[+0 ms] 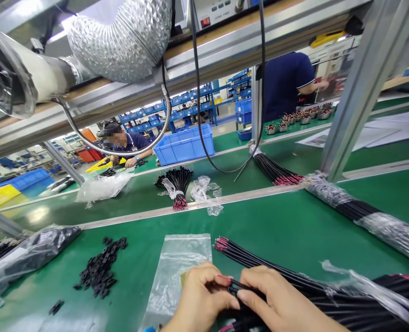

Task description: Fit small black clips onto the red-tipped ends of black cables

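A black cable (235,287) with red wire at its end runs between my two hands at the bottom centre. My left hand (199,295) is closed in a pinch near the red end. Thumb and fingers of my right hand (277,295) grip the black part, just to the right. Whether a small piece is also between the fingertips, I cannot tell. Beneath and behind my hands lies a bundle of black cables (260,263) with red tips. A clear zip bag (172,258) lies flat, partly under my left hand. Small black plastic pieces (101,272) are heaped to the left.
Plastic-wrapped cables (356,212) lie at right; a tied cable bundle (177,184) stands beyond a metal strip. A filled bag (35,253) lies left. A silver duct (121,41) and hanging black cable (198,92) are overhead. Two people work beyond, near a blue crate (185,145).
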`<control>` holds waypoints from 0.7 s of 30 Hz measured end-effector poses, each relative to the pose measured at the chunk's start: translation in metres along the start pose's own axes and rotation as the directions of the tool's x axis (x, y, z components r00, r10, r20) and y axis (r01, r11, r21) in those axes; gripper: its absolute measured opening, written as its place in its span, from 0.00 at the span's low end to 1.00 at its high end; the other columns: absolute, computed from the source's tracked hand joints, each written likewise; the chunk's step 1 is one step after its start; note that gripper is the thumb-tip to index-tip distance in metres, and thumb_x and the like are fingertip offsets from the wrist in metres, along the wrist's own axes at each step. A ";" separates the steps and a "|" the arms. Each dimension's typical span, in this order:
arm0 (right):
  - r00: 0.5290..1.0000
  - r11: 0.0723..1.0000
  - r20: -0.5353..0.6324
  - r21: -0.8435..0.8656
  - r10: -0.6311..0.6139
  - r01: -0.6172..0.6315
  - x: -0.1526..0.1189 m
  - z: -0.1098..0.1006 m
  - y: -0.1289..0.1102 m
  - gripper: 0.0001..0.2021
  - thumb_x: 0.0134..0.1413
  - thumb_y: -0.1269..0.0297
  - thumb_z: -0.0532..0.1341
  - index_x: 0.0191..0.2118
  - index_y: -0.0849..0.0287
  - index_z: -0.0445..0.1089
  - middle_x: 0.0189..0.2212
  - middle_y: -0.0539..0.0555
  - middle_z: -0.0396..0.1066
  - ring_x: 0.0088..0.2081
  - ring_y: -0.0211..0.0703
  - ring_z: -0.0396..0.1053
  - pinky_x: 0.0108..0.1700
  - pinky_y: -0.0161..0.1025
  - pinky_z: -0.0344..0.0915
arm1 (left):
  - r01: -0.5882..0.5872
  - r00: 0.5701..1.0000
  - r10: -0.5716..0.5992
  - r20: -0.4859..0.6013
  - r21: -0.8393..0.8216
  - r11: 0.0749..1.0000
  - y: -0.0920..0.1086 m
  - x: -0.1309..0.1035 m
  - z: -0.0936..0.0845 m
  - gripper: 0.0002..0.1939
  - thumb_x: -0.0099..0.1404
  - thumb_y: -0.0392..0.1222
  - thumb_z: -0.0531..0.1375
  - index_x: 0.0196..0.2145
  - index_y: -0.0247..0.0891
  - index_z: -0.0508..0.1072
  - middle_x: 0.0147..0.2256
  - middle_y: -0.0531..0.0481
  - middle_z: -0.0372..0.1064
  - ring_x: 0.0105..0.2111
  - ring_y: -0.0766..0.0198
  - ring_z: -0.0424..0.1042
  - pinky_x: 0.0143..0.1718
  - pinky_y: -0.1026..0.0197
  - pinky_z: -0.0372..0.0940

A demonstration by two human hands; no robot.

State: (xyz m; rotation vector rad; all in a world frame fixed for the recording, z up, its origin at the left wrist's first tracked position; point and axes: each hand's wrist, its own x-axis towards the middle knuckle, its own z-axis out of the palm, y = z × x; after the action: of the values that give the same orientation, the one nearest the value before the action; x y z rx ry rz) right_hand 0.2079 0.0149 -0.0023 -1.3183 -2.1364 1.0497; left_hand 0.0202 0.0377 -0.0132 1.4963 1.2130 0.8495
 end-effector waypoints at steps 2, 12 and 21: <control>1.000 1.000 -0.004 0.008 -0.014 0.014 0.000 0.001 0.003 0.18 0.64 0.55 0.44 0.32 0.63 0.61 0.33 0.56 0.62 0.39 0.43 0.58 0.43 0.40 0.52 | -0.034 0.999 0.029 0.038 0.115 0.993 0.007 -0.001 0.002 0.15 0.38 0.42 0.72 0.20 0.32 0.72 0.26 0.48 0.65 0.28 0.66 0.62 0.29 0.65 0.56; 0.998 0.995 0.064 0.089 0.029 -0.035 0.002 -0.014 -0.005 0.15 0.60 0.59 0.51 0.28 0.64 0.64 0.23 0.51 0.63 0.26 0.35 0.59 0.32 0.34 0.52 | -0.128 0.972 0.118 0.204 0.034 0.991 0.011 -0.006 -0.005 0.13 0.49 0.41 0.69 0.34 0.34 0.77 0.36 0.48 0.67 0.31 0.69 0.69 0.34 0.66 0.65; 0.999 1.000 0.045 0.001 -0.008 0.008 0.001 -0.015 -0.005 0.14 0.60 0.59 0.53 0.28 0.63 0.64 0.22 0.50 0.64 0.27 0.35 0.60 0.34 0.34 0.53 | -0.095 0.974 0.101 0.205 -0.038 0.995 0.008 -0.014 -0.010 0.14 0.60 0.35 0.60 0.44 0.33 0.67 0.37 0.47 0.70 0.38 0.67 0.71 0.42 0.64 0.68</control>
State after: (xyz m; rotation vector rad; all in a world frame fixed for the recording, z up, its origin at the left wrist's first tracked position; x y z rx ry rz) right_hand 0.2150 0.0200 0.0108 -1.2961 -2.1724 1.0868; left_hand 0.0095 0.0270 -0.0018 1.5896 0.9772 0.7512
